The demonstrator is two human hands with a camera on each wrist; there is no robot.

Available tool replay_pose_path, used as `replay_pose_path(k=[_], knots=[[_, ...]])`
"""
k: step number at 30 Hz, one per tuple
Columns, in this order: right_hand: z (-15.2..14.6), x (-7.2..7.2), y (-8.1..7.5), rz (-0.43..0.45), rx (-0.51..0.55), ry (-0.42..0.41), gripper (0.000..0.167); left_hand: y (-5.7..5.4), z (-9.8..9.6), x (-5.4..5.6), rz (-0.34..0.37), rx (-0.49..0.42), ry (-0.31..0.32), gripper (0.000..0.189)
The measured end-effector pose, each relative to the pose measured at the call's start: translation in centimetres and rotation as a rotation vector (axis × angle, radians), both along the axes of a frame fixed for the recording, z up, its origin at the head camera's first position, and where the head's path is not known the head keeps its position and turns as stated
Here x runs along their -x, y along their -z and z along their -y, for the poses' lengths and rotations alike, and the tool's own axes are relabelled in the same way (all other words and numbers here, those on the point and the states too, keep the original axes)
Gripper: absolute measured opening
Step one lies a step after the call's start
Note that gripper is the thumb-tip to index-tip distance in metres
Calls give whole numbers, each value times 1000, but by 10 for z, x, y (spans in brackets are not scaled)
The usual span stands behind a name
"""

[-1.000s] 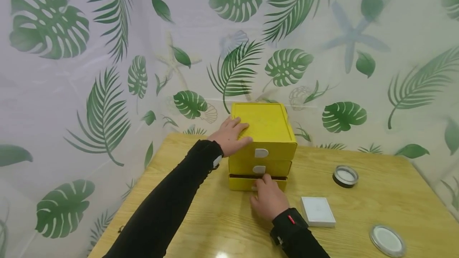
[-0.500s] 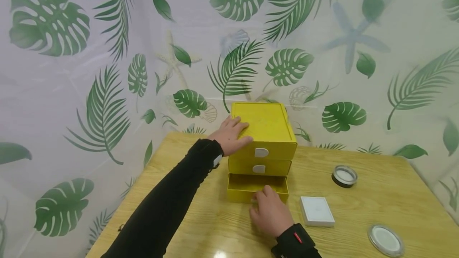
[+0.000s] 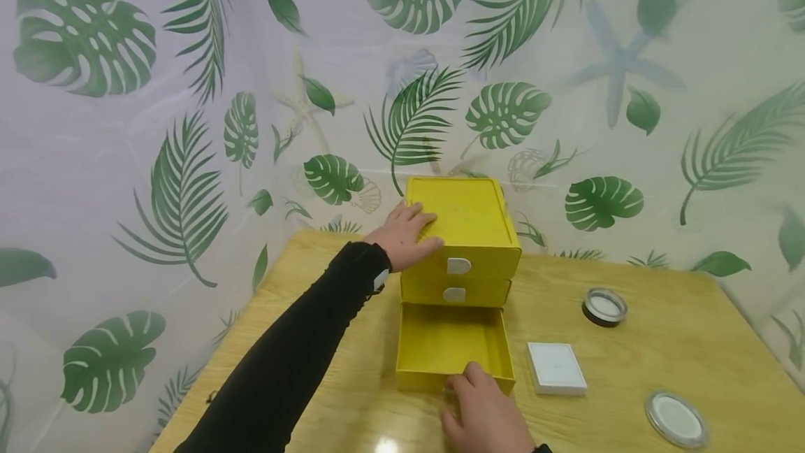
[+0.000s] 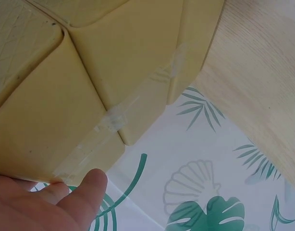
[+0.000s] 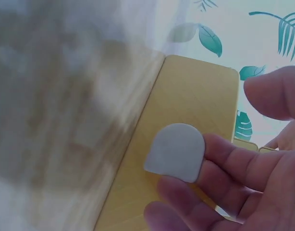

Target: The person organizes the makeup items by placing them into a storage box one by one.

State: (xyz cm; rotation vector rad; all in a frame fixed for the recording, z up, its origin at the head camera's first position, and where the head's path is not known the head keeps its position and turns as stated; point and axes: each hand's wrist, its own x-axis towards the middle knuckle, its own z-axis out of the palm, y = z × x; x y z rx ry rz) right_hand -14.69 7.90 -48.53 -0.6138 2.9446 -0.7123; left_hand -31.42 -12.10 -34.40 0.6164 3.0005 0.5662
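A yellow chest of drawers (image 3: 462,212) stands on the table with its bottom drawer (image 3: 449,341) pulled well out and the drawer's inside bare. My left hand (image 3: 405,236) rests with spread fingers on the chest's top left edge; its fingertips also show at the chest in the left wrist view. My right hand (image 3: 487,407) is at the front of the drawer. In the right wrist view, its curled fingers hook the edge of a white rounded drawer handle (image 5: 177,151), while the thumb (image 5: 275,94) stands apart from it. The handle is hidden in the head view.
Right of the drawer lie a flat white square box (image 3: 556,369), a round clear-rimmed case (image 3: 677,419) and another round case with a dark base (image 3: 604,307). The two upper drawers, with white handles (image 3: 458,266), are closed. A leaf-patterned curtain hangs behind the table (image 3: 339,369).
The bottom drawer has slid from nearly closed to far out toward me, with my right hand moving back along with it. My left hand has stayed on top of the chest.
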Motion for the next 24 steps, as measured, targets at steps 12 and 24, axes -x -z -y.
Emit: replay_pose_path(k=[12,24], knots=[[-41,-1,-10,43,136,-55,29,2,1,-1,3,-3,1,65],[-118,40,4,-152,26,317,49,1,-2,-2,0,-1,-26,66]])
